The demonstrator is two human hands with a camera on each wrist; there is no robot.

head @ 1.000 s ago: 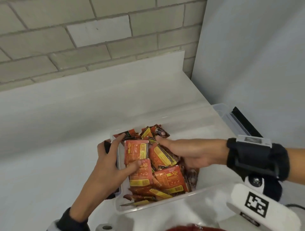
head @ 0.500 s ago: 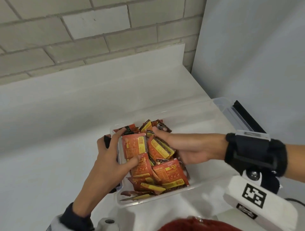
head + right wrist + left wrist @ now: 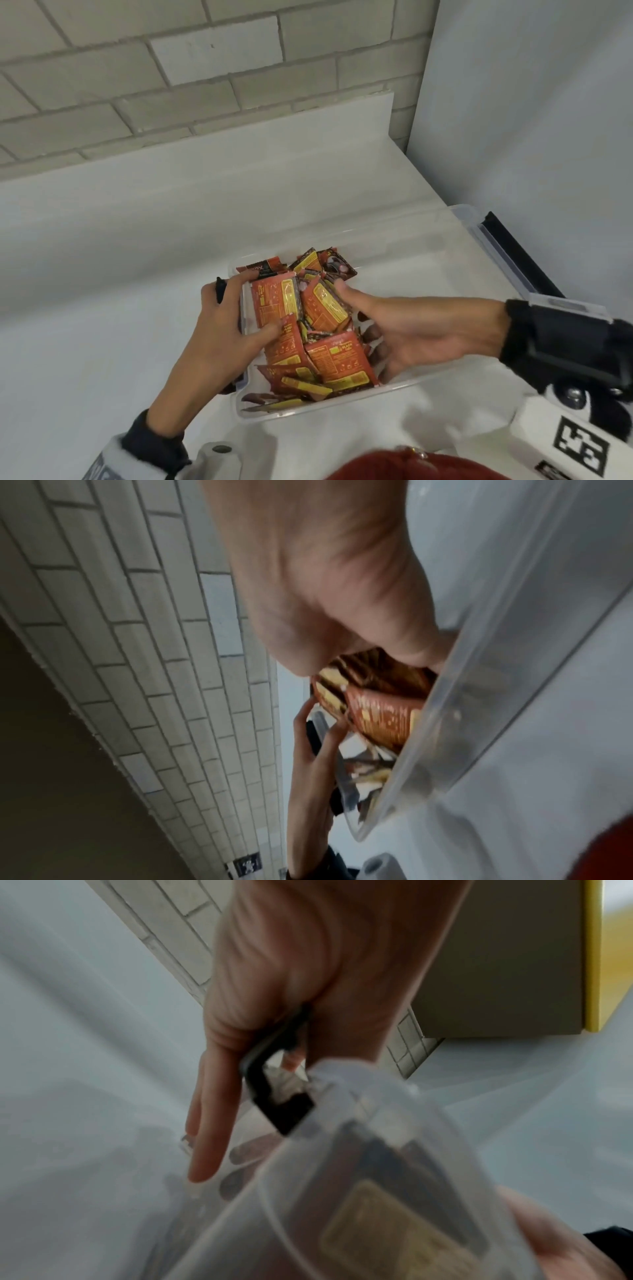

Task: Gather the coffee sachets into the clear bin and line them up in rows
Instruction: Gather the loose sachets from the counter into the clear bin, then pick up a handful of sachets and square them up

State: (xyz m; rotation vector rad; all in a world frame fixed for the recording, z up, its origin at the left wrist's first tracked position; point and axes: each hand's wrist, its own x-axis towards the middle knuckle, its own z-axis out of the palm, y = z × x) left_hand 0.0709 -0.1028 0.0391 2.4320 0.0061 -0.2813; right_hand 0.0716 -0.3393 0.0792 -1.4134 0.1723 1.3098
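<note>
A clear bin (image 3: 428, 381) lies on the white counter, with several red and yellow coffee sachets (image 3: 337, 359) heaped loosely in its left half. My left hand (image 3: 255, 306) grips the bin's left end wall: the thumb lies inside on a sachet and the fingers (image 3: 205, 1150) lie outside by the black latch (image 3: 284, 1112). My right hand (image 3: 356, 315) is inside the bin against the heap. Its thumb rests on an upright sachet and its fingers curl into the sachets (image 3: 383, 718). The bin wall (image 3: 479, 696) hides the fingertips in the right wrist view.
The bin's right half shows a bare floor, and a second black latch (image 3: 520, 253) sits at its right end. A brick wall (image 3: 205, 85) runs behind the counter and a white panel (image 3: 531, 120) closes the right side. Red clothing (image 3: 411, 466) fills the bottom edge.
My right hand has sunk lower into the heap and its fingers have curled in under the sachets. The left hand keeps its hold on the bin's end.
</note>
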